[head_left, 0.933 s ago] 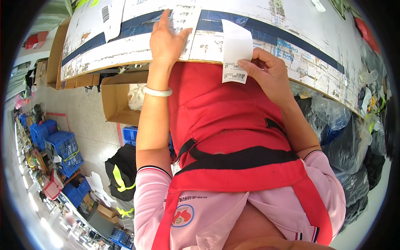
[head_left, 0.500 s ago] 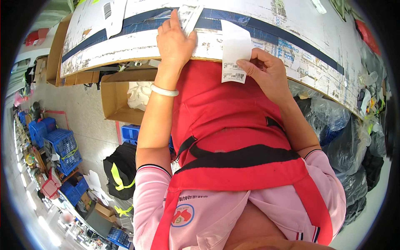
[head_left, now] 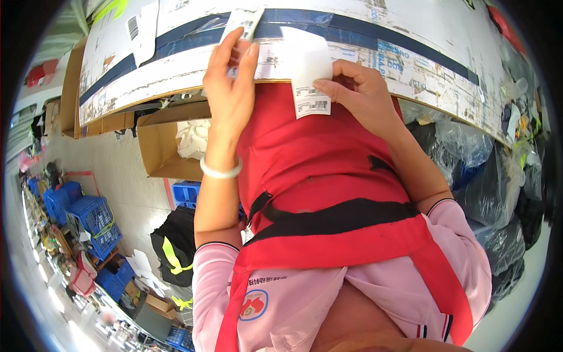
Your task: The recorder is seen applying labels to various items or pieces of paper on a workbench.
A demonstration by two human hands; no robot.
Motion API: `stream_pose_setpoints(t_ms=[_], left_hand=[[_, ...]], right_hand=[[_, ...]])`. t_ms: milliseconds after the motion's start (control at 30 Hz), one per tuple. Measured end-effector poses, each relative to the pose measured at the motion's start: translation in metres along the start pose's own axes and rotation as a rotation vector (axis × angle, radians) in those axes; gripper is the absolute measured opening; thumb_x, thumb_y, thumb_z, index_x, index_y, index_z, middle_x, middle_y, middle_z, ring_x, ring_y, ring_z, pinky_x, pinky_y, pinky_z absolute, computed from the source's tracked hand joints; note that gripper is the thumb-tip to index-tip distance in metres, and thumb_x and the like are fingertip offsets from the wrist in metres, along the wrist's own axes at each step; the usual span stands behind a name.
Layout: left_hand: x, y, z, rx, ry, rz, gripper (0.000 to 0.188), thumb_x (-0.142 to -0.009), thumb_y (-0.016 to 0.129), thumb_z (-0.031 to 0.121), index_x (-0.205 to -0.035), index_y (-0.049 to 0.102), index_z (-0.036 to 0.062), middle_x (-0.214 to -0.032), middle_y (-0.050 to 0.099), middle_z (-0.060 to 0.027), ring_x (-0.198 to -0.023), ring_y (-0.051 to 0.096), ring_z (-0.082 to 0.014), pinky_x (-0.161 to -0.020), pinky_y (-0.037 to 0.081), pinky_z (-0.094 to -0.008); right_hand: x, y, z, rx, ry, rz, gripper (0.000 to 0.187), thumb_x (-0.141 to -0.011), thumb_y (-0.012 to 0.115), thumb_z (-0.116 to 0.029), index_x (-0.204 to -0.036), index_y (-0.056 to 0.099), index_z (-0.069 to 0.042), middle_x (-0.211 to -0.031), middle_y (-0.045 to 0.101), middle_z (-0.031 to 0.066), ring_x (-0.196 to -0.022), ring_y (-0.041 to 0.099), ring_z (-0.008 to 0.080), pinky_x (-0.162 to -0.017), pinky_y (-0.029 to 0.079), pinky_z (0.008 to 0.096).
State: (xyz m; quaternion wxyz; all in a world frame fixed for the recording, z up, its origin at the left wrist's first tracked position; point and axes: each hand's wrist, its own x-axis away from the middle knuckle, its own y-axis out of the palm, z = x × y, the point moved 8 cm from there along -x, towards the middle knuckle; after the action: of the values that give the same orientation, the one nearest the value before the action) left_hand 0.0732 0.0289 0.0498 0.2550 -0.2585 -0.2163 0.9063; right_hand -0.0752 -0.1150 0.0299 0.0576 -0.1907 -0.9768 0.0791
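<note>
My right hand (head_left: 366, 94) pinches a white strip of barcode labels (head_left: 311, 58) between thumb and fingers, over the near edge of the worktable. The strip's upper part is blank and curls; printed barcodes show at its lower end. My left hand (head_left: 229, 88), with a white bangle at the wrist, hovers at the table edge to the left. Its index finger and thumb are spread. Another piece of printed label (head_left: 243, 24) lies just beyond these fingers and partly behind them; whether they touch it I cannot tell.
The worktable (head_left: 176, 76) is covered with worn white board and dark blue tape. A white barcode tag (head_left: 143, 35) lies at its left. Below stands an open cardboard box (head_left: 155, 149) with white material. Clear plastic bags (head_left: 489, 188) pile up at right; blue crates (head_left: 97, 220) stand at left.
My left hand has drawn back toward me off the tabletop label, and its thumb and index finger have spread. The strip in my right hand has shifted slightly left.
</note>
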Motion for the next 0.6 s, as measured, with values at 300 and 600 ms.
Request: stream_pose_setpoints(t_ms=[300, 600], left_hand=[[0.058, 0.017, 0.004, 0.594, -0.353, -0.072, 0.041, -0.089, 0.066, -0.001, -0.129, 0.059, 0.0049, -0.083, 0.058, 0.0034, -0.069, 0.048, -0.0025, -0.059, 0.04, -0.0174], [0.079, 0.027, 0.011, 0.736, -0.488, -0.443, 0.032, -0.085, 0.073, 0.005, -0.115, 0.066, -0.0008, -0.089, 0.069, -0.0012, -0.07, 0.057, -0.0037, -0.06, 0.046, -0.0166]], right_hand=[[0.011, 0.029, 0.003, -0.04, 0.072, -0.198, 0.02, -0.089, 0.069, -0.019, -0.086, 0.066, 0.001, -0.07, 0.058, -0.0024, -0.065, 0.048, 0.0044, -0.059, 0.04, 0.0215], [0.023, 0.042, 0.019, -0.246, 0.206, -0.266, 0.019, -0.09, 0.068, -0.019, -0.09, 0.068, 0.0, -0.075, 0.063, 0.0021, -0.066, 0.057, 0.006, -0.06, 0.047, 0.0206]])
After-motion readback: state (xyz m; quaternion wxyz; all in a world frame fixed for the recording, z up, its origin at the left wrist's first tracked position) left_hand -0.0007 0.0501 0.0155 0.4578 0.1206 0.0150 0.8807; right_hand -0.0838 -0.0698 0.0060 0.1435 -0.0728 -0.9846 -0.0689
